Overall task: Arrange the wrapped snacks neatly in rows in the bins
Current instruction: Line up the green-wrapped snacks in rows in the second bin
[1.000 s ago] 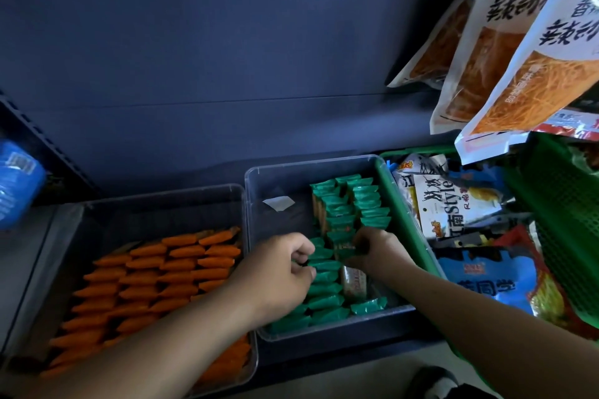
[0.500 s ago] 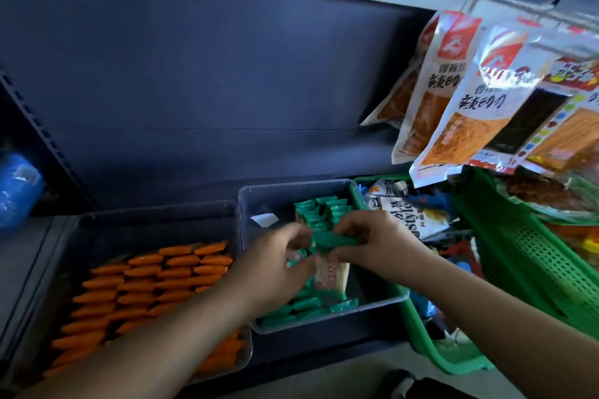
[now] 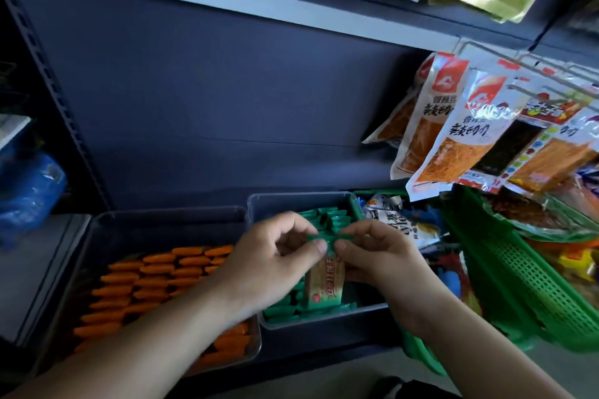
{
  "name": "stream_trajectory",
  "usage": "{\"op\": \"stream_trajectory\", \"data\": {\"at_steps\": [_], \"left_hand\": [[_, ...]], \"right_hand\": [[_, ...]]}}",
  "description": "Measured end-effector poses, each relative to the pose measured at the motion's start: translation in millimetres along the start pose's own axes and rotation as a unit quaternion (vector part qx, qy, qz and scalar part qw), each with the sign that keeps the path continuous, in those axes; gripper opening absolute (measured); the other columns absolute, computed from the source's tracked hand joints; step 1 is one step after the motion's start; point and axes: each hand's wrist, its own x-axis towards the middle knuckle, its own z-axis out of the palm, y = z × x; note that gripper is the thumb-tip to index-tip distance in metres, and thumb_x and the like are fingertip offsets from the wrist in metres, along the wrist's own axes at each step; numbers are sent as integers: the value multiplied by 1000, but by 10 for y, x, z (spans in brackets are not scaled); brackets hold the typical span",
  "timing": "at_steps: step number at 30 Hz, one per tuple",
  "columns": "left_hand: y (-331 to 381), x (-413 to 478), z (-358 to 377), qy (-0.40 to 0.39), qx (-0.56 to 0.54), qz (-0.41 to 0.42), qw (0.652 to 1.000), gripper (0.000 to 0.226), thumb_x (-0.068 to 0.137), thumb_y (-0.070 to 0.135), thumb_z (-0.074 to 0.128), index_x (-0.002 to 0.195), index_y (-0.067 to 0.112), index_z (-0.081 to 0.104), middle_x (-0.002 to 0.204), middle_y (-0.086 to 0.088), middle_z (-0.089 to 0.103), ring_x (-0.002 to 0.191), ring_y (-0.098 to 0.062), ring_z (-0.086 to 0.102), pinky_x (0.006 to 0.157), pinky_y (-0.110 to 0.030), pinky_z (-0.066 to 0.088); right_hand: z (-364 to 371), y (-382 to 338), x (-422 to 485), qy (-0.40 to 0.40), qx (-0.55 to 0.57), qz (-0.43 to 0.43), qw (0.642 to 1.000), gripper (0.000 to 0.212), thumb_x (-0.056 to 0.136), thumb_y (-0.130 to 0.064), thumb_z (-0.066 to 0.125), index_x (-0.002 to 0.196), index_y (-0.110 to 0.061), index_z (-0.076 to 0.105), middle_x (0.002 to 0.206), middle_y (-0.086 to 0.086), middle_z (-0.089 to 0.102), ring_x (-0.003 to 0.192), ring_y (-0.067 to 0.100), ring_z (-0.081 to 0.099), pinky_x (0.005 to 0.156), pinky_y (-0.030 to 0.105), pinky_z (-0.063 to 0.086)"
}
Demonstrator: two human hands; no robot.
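A green-and-tan wrapped snack [image 3: 324, 285] hangs upright above the clear right bin [image 3: 291, 199]. My left hand [image 3: 275, 259] pinches the left end of its green top seal and my right hand [image 3: 379, 256] pinches the right end. Below and behind the hands, green wrapped snacks [image 3: 334, 218] stand in rows in that bin; the hands hide the middle rows. The clear left bin [image 3: 162, 220] holds orange wrapped snacks [image 3: 155, 282] in several rows, with my left forearm crossing its near corner.
A green mesh basket [image 3: 518, 288] with mixed snack packets stands right of the bins. Large noodle snack bags [image 3: 460, 132] hang from hooks at upper right. A dark shelf back panel lies behind the bins. A blue package [image 3: 29, 197] sits at far left.
Both hands have lifted one green snack out of the right bin's rows and now hold it up by its top seal. The camera has tilted upward, showing more of the shelf above.
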Motion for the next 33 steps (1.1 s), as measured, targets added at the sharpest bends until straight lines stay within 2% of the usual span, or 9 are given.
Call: {"op": "stream_trajectory", "data": {"at_steps": [5,8,9,12,15,21,24,28,33], "left_hand": [[-60,100,-54,55,45,11,997,14,97,28,69,83,26,70,86,-5,73,82,-24,68,75,-37,51],[-73,166,-49,42,1,-15,999,5,95,29,73,100,30,72,89,3,74,82,-9,70,70,-18,52],[-93,178,-31,19,-9,-35,999,15,92,31,76,106,31,71,92,6,75,84,-7,71,72,-17,54],[-185,202,54,-25,2,-74,997,25,84,25,86,105,27,74,94,7,77,85,-9,73,79,-27,60],[-226,227,134,4,-11,-101,995,26,81,17,88,100,25,75,92,7,77,85,-15,73,81,-36,63],[-201,236,161,-5,-53,-106,993,25,88,11,81,106,22,67,97,0,74,80,-28,74,70,-43,64],[-225,229,168,-19,-20,-97,995,23,93,16,76,108,28,64,99,2,71,78,-27,74,66,-38,62],[-275,160,217,6,139,-39,990,27,89,36,78,102,34,56,98,15,66,82,1,64,70,-24,55],[-277,102,237,52,181,-12,982,53,70,70,73,107,41,50,93,14,64,86,-3,64,76,-40,58]], "right_hand": [[-21,12,140,-83,-72,-34,993,10,94,-9,71,101,-15,73,95,12,77,89,27,76,82,41,63],[-37,4,252,-56,-81,-69,993,9,97,-7,66,103,-9,72,90,13,78,79,24,76,70,39,63],[-48,8,294,-36,-67,-72,994,8,97,-6,65,103,-7,70,87,14,78,74,23,75,65,39,63],[-103,19,394,3,-30,-56,998,8,99,-7,63,103,-6,69,86,13,78,74,24,76,60,35,61],[-152,42,448,1,-20,-28,999,13,100,-13,63,108,-5,70,91,15,78,81,30,77,64,39,62],[-153,21,457,1,24,-17,1000,16,101,-15,62,109,-4,68,93,18,78,86,33,77,71,45,64],[-182,24,447,-20,27,-19,999,14,97,-8,66,111,-4,68,98,20,77,91,36,76,77,50,64],[-139,92,407,-9,-18,-33,999,10,94,-5,71,103,-6,69,96,21,75,85,34,77,69,44,65],[-31,151,351,-35,-42,-63,997,14,86,-9,79,86,-23,75,90,11,76,81,26,77,66,39,63]]}}
